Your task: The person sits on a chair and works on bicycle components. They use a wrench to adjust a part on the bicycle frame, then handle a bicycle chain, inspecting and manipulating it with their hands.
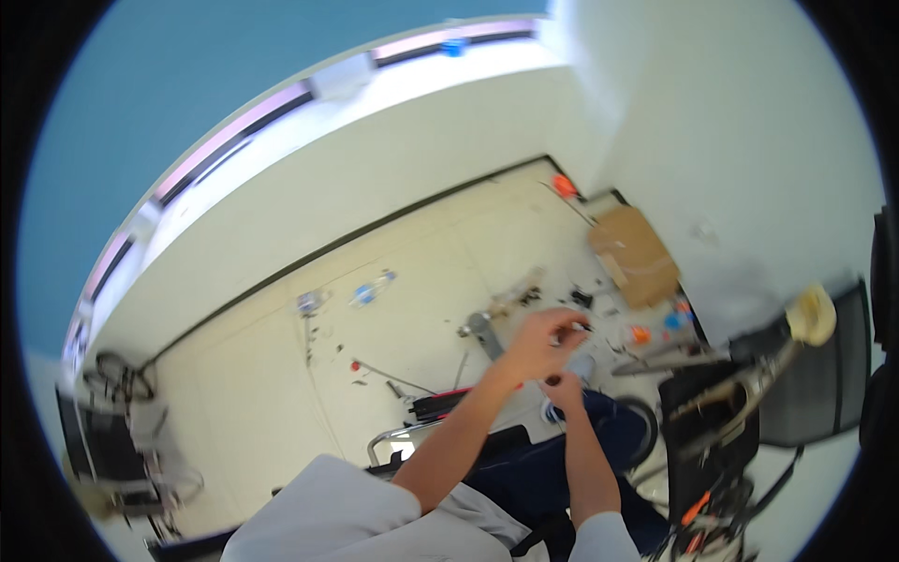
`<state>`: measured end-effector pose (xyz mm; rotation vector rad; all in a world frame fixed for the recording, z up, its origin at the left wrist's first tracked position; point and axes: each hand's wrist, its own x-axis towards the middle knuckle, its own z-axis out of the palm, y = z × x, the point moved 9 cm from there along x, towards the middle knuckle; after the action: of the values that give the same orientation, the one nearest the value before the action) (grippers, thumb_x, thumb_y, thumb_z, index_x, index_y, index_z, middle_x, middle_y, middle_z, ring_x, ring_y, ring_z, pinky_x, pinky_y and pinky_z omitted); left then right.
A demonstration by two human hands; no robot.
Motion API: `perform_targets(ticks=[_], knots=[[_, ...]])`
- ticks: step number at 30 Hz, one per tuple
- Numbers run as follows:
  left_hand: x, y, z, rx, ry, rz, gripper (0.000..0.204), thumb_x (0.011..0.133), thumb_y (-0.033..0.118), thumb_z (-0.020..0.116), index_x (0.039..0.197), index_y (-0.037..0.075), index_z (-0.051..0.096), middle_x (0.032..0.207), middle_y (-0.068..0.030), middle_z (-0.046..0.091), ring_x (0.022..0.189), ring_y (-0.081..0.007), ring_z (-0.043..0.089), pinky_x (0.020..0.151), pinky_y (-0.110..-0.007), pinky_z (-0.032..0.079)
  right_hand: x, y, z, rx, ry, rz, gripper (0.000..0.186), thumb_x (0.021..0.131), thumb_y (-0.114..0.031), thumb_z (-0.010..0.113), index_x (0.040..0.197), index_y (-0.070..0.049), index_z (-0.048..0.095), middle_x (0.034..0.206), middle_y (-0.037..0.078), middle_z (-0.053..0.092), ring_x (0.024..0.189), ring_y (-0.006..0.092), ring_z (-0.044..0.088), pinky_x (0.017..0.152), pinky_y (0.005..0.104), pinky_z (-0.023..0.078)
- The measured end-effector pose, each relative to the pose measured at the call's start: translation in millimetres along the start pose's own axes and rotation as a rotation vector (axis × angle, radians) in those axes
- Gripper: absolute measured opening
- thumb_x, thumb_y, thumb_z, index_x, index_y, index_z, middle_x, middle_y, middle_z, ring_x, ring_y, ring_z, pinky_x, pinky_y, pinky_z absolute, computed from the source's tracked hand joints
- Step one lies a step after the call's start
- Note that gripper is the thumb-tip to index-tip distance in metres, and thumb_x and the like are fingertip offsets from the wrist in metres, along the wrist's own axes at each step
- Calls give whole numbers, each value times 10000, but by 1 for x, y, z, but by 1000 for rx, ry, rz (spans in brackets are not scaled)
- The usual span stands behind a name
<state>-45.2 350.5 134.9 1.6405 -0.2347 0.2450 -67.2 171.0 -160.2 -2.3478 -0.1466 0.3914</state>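
My left hand (541, 347) is raised over the floor in front of me, fingers curled into a pinch. Something small and dark shows at its fingertips, too blurred to name. Just below and nearer my body, my right hand (564, 393) is closed. What it holds, if anything, is hidden. Beneath the hands is my leg in dark blue trousers (613, 426). A shoe (552, 410) shows beside it. Left of my left forearm lies a red and black long object (438, 405), next to a bent metal tube frame (379, 445).
A cardboard piece (635, 258) leans by the far right wall. Plastic bottles (373, 288) and scattered small parts lie on the pale floor (253, 375). A black mesh chair (815, 375) stands at the right. Coiled black cables (117, 375) lie at the left.
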Motion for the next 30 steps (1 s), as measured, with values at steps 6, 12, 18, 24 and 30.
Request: perform_targets(ticks=[6, 12, 18, 24, 30], knots=[[-3, 10, -12, 32, 5, 3, 145, 828, 69, 710, 962, 31, 671, 694, -65, 621, 582, -138, 549, 539, -291, 438, -5, -17, -5, -33, -48, 59, 255, 660, -202, 782, 793, 4, 709, 703, 152, 684, 677, 289, 681, 673, 389, 540], [8, -5, -11, 21, 67, -42, 162, 833, 103, 703, 981, 43, 677, 664, -48, 601, 596, -105, 536, 584, -265, 458, -4, 4, -9, -145, -88, 59, 295, 698, -273, 734, 871, -33, 735, 817, 185, 703, 797, 341, 689, 742, 424, 545], [9, -23, -28, 93, 189, -76, 146, 858, 99, 703, 985, 29, 692, 640, -3, 582, 582, -67, 496, 544, -236, 404, -14, -61, -71, 15, 7, 19, 172, 778, -190, 718, 865, -44, 698, 823, 106, 699, 761, 250, 650, 710, 359, 505], [5, -23, 0, 236, 148, -189, 155, 851, 108, 687, 936, -22, 683, 603, -4, 496, 549, -80, 424, 527, -241, 374, -56, -92, -195, 303, 270, 24, 188, 799, -180, 730, 891, -18, 710, 757, 56, 694, 633, 116, 618, 593, 285, 494], [-5, -44, 23, 391, -65, -250, 167, 837, 117, 676, 943, -12, 685, 612, -53, 536, 549, -150, 476, 559, -296, 411, -81, -135, -264, 447, 398, -53, 202, 834, -144, 726, 948, 19, 690, 768, 52, 680, 639, 96, 589, 576, 263, 467]])
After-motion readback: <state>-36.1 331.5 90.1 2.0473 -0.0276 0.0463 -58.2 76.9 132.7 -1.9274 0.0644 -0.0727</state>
